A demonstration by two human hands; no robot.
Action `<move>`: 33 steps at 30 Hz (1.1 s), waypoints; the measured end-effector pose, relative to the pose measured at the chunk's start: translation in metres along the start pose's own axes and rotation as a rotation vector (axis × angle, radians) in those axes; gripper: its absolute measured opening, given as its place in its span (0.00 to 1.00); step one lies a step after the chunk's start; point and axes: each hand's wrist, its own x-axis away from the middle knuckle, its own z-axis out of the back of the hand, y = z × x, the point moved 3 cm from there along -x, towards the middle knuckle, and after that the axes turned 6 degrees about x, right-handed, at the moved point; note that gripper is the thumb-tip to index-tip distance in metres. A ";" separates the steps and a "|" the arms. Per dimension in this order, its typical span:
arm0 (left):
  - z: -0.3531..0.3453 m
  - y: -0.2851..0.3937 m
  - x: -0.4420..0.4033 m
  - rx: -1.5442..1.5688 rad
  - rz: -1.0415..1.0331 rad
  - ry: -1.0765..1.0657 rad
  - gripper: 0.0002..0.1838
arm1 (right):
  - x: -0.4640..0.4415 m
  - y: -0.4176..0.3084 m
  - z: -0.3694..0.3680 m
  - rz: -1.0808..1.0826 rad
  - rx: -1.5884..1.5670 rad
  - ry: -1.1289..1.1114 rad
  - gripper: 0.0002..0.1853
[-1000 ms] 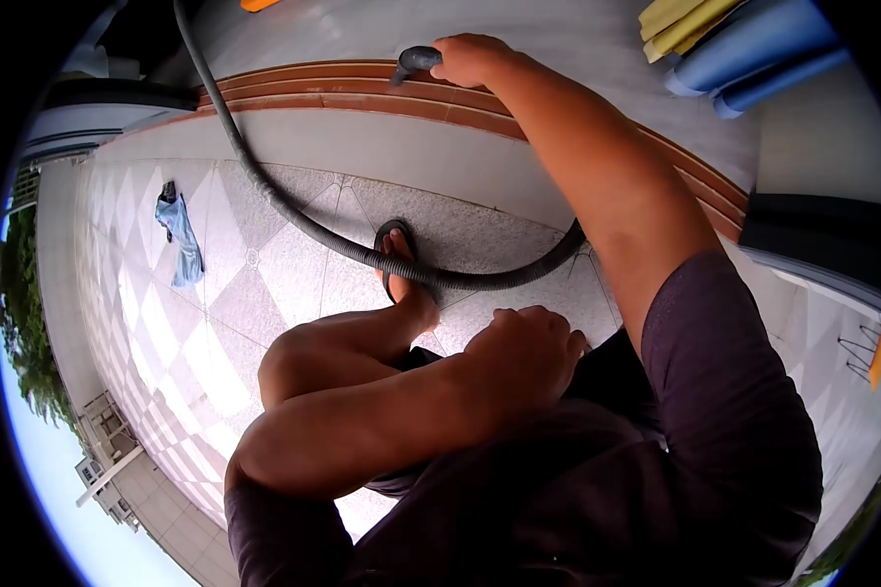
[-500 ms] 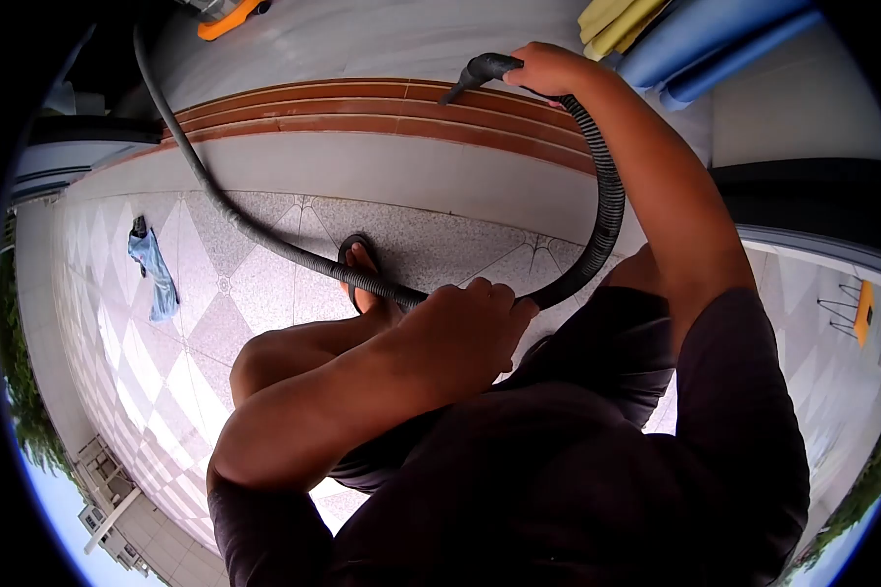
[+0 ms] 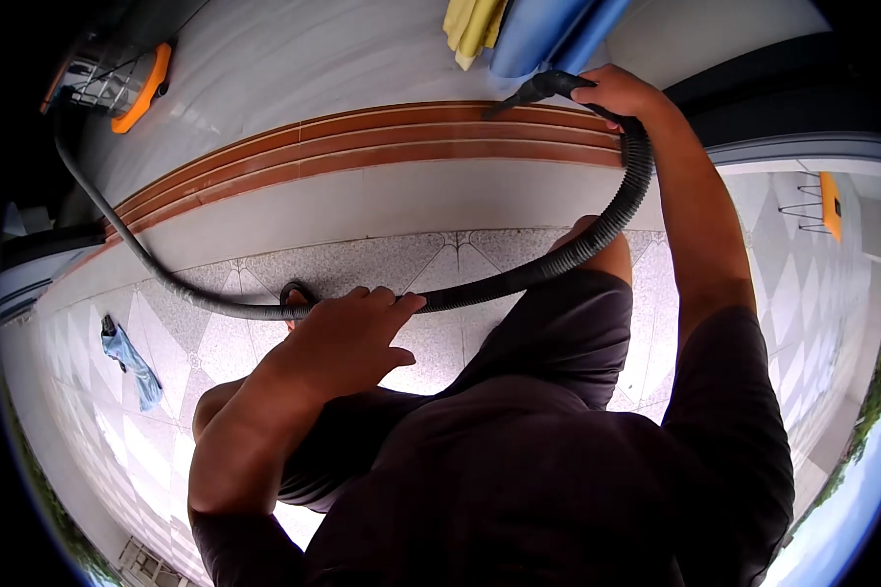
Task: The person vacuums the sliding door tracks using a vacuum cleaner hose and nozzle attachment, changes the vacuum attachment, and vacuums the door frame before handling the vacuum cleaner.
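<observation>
My right hand is wrapped round the handle end of a black ribbed hose, whose narrow nozzle points left along the brown grooved sill. From that grip the hose curves down, passes across in front of me and runs up to the vacuum at the upper left. My left hand lies over the middle of the hose, palm down, thumb apart from the fingers. Its fingertips touch the hose, and the palm side is hidden.
A vacuum with an orange base stands on the grey floor beyond the sill. Blue rolls and yellow cloth are at the top. A blue cloth lies on tiles at left; an orange stool is at right.
The view has turned toward the right. My right hand has moved the nozzle rightward along the sill. My left hand has gone from near my lap onto the hose, its fingers now more spread.
</observation>
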 end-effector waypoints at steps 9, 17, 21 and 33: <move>0.013 -0.010 -0.014 0.051 0.125 0.013 0.36 | 0.031 0.119 0.029 -0.163 -0.070 0.125 0.21; 0.007 -0.015 -0.034 0.057 0.189 -0.018 0.35 | 0.034 0.173 0.033 -0.254 0.429 0.311 0.25; 0.003 -0.008 -0.049 0.143 0.119 0.110 0.34 | 0.036 0.178 0.017 -0.250 0.296 0.327 0.26; 0.073 0.069 -0.229 0.813 0.262 0.385 0.49 | 0.077 0.013 -0.125 -0.111 -1.769 0.533 0.18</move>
